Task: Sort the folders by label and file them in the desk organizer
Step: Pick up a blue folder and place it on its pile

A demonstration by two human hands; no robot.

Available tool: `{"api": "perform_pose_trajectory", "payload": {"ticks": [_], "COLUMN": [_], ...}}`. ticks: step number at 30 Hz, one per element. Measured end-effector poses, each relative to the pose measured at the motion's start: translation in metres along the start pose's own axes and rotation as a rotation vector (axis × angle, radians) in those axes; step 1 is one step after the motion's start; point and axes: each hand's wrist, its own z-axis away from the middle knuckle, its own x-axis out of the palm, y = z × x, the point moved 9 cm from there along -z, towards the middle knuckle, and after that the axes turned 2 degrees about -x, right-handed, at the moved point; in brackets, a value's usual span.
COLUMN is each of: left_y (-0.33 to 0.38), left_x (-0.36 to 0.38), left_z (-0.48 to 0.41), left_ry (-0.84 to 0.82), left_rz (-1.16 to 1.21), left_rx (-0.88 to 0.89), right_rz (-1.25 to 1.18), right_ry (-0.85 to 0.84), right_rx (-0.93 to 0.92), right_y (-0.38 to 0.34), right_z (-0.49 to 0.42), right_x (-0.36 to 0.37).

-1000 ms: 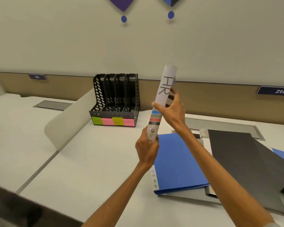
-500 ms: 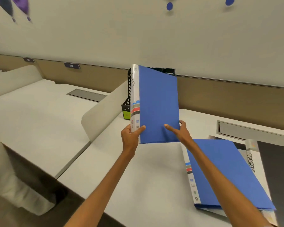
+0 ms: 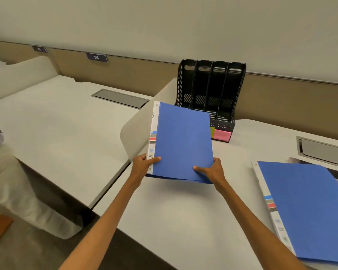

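Blue folder (image 3: 183,141) held aloft, outside desk organizer (image 3: 210,88)

Folder (image 3: 183,141): held between left hand (image 3: 142,169) and right hand (image 3: 213,173).
Organizer (image 3: 209,90): set beyond both hands.
Second folder (image 3: 308,207): laid right of right hand.

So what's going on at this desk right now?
A person holds a blue folder by its bottom edge, left hand at the white spine, right hand at the other corner, lifted above the white desk in front of the black desk organizer. No folder shows in its slots yet. A second blue folder lies flat on the desk to the right.
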Motion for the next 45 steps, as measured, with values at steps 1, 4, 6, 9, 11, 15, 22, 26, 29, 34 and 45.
{"api": "perform_pose_trajectory", "payload": {"ticks": [1, 4, 6, 9, 11, 15, 22, 26, 29, 34, 45], "left_y": [-0.010, -0.034, -0.045, -0.059, -0.065, -0.056, -0.043, -0.040, -0.034, -0.021, 0.003], "left_x": [-0.005, -0.018, -0.025, -0.039, -0.048, -0.058, -0.064, -0.059, -0.051, -0.032, 0.080], "left_z": [-0.005, -0.018, -0.023, -0.027, -0.027, -0.023, -0.025, -0.020, -0.013, -0.001, 0.019], "left_ry": [-0.009, -0.015, -0.015, 0.020, 0.063, 0.207, 0.247, 0.286, 0.338, 0.426, 0.237], "left_rz": [-0.039, -0.128, -0.152, -0.218, -0.291, -0.455, -0.571, -0.647, -0.721, -0.853, -0.713], "left_rx": [-0.019, -0.068, -0.080, -0.077, -0.079, -0.025, 0.048, 0.100, 0.182, 0.303, 0.422], "right_rz": [0.010, 0.038, 0.060, 0.088, 0.143, 0.365, 0.679, 0.728, 0.745, 0.709, 0.534], "right_ry": [0.010, 0.043, 0.065, 0.081, 0.094, 0.114, 0.142, 0.140, 0.126, 0.116, 0.326], "right_rx": [0.016, 0.051, 0.069, 0.103, 0.110, 0.082, 0.025, -0.022, -0.032, -0.048, -0.079], "right_y": [0.007, 0.023, 0.031, 0.043, 0.047, 0.038, 0.029, 0.025, 0.023, 0.023, 0.018], "right_z": [0.002, 0.008, 0.014, 0.026, 0.034, 0.043, 0.055, 0.059, 0.060, 0.059, 0.062], "right_x": [0.006, 0.022, 0.032, 0.049, 0.056, 0.066, 0.078, 0.081, 0.080, 0.067, -0.053]}}
